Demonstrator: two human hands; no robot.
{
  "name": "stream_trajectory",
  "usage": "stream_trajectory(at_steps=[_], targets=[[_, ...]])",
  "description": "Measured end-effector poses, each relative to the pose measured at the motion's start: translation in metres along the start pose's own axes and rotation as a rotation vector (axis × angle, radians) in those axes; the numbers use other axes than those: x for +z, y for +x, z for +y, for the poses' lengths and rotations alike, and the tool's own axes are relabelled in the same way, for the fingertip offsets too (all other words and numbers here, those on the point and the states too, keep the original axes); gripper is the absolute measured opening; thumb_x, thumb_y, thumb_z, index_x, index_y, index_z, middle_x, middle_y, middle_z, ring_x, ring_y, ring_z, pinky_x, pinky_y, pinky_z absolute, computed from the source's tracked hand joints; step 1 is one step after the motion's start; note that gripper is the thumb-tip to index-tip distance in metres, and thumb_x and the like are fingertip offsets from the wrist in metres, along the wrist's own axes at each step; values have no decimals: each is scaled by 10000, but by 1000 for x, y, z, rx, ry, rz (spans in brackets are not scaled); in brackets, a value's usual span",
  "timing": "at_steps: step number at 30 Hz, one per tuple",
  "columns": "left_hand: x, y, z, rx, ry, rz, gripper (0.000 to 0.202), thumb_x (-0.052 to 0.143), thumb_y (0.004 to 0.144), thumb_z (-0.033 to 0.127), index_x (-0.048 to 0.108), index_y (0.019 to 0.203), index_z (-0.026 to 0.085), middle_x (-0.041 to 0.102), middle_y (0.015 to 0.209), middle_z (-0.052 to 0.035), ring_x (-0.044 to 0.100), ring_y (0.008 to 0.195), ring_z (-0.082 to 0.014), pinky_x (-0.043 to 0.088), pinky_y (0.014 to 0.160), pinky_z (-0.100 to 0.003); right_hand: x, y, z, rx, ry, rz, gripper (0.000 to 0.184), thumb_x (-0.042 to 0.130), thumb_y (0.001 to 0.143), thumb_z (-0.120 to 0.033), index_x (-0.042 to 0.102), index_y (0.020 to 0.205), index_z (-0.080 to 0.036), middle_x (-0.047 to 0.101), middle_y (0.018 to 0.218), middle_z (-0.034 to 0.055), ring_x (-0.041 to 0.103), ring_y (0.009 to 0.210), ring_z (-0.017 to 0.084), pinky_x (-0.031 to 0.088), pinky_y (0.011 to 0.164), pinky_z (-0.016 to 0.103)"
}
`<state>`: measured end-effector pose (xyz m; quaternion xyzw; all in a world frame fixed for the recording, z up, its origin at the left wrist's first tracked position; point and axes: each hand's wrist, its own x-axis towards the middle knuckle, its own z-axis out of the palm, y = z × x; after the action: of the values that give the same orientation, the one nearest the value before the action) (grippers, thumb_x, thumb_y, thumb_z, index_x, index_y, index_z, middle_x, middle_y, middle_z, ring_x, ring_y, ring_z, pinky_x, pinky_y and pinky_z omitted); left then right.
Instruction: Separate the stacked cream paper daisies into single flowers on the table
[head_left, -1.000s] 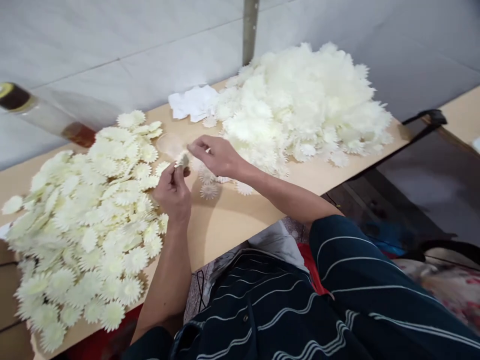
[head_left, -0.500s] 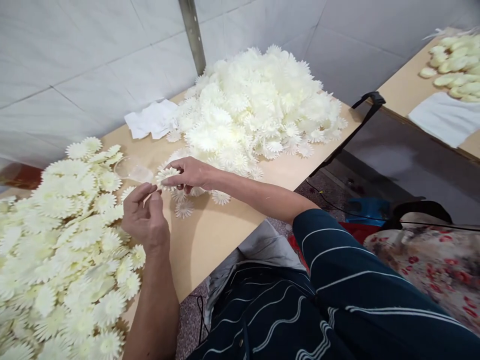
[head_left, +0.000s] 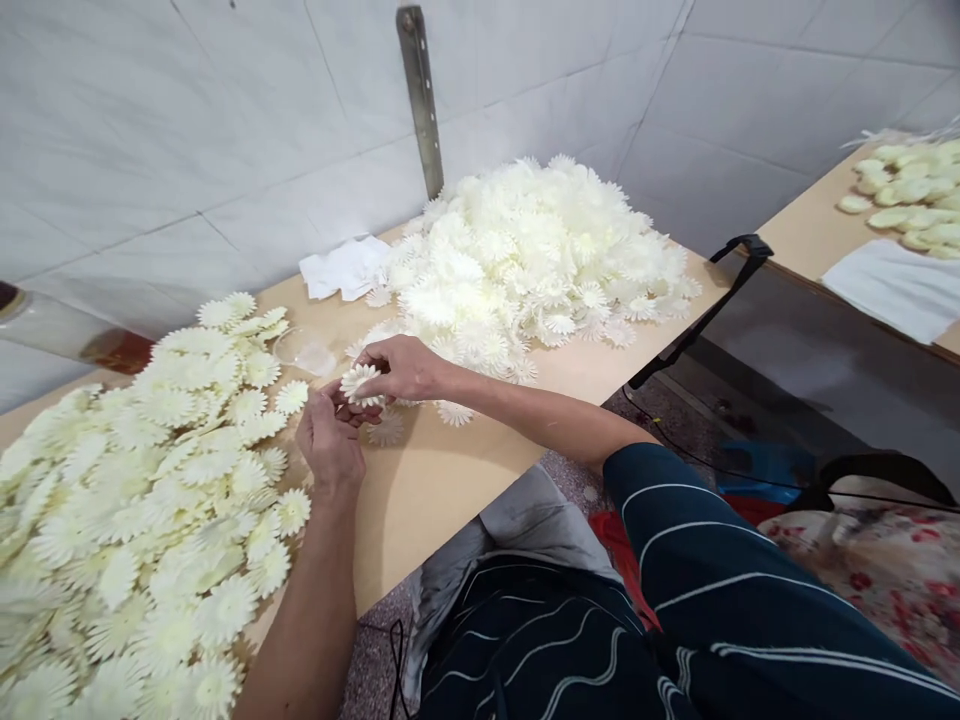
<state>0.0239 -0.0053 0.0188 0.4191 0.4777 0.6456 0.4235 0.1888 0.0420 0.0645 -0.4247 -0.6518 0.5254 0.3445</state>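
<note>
Cream flower disc [head_left: 359, 384] is pinched together by the left hand [head_left: 330, 442] and the right hand [head_left: 403, 367].

Person wears a dark navy garment [head_left: 540, 640] marked with thin white lines, which run wavy across the front. The short right sleeve [head_left: 675, 520] carries the same white lines as wider-spaced curves and ends near the elbow. Both forearms are bare down to the left hand [head_left: 330, 445] and right hand [head_left: 401, 368].

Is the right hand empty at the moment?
No, the right hand pinches a white flower piece above the table, and the left hand touches it from below.
</note>
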Motion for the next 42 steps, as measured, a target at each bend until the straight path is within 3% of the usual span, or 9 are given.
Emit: stream_trajectory(at_steps=[4,8,11,14,18,24,28,34,42], targets=[[-9,2,-6,181,201,102,494,673,1012,662,740,956,176,688,766,-20,683,644,-151,561,624,-269,-29,-5,-10,-88,-107,23,291,939,922,-367,715,932,-182,733,878,-5,665,705,118,548,692,257],[-19,1,-17,362,589,28,438,739,988,586,780,1172,190,806,1191,-141,764,1151,-279,626,1083,-455,-70,-7,-15,-153,17,337,361,804,1033,-545,625,960,-240,641,830,-18,564,665,118,516,606,257],[-13,-6,-27,281,796,-220,841,848,878,664,630,1557,219,584,1700,-220,490,1643,-415,396,1371,-612,-80,-6,-8,-127,80,411,453,793,1001,-664,582,954,-266,564,764,-51,504,614,115,479,559,255],[4,-4,-36,241,933,-317,1285,970,699,737,411,1753,259,225,1915,-223,124,1801,-484,182,1442,-685,-70,-7,4,-105,100,316,543,842,908,-752,596,947,-269,514,679,-76,462,558,117,444,515,268],[36,16,-46,306,969,-405,1548,969,578,872,291,1818,241,19,1943,-251,-25,1795,-546,116,1421,-745,-60,-6,16,-146,127,294,585,892,832,-777,636,946,-264,501,618,-88,450,517,115,423,495,280],[88,35,-54,470,1030,-500,1501,859,570,1010,409,1775,237,60,1937,-273,76,1762,-608,268,1326,-809,-85,5,26,-284,299,482,703,906,729,-884,619,890,-263,491,653,-80,397,472,88,374,422,282],[105,46,-55,548,1064,-513,1147,884,731,846,584,1656,238,320,1859,-276,376,1648,-583,421,1272,-716,-101,8,28,-305,369,553,675,913,764,-844,594,892,-264,497,693,-75,390,491,72,367,416,262],[113,73,-63,578,906,-340,512,846,764,244,749,1264,196,735,1219,-175,710,1221,-399,575,1116,-513,-117,3,23,-317,403,629,611,915,821,-778,608,958,-267,515,731,-70,420,539,78,384,424,244],[152,103,-32,654,668,-164,221,818,848,321,679,979,211,739,967,-66,744,1046,-300,590,1038,-439,-155,-7,21,-400,438,883,475,841,959,-684,634,1048,-266,576,817,-54,441,520,61,394,403,227]])
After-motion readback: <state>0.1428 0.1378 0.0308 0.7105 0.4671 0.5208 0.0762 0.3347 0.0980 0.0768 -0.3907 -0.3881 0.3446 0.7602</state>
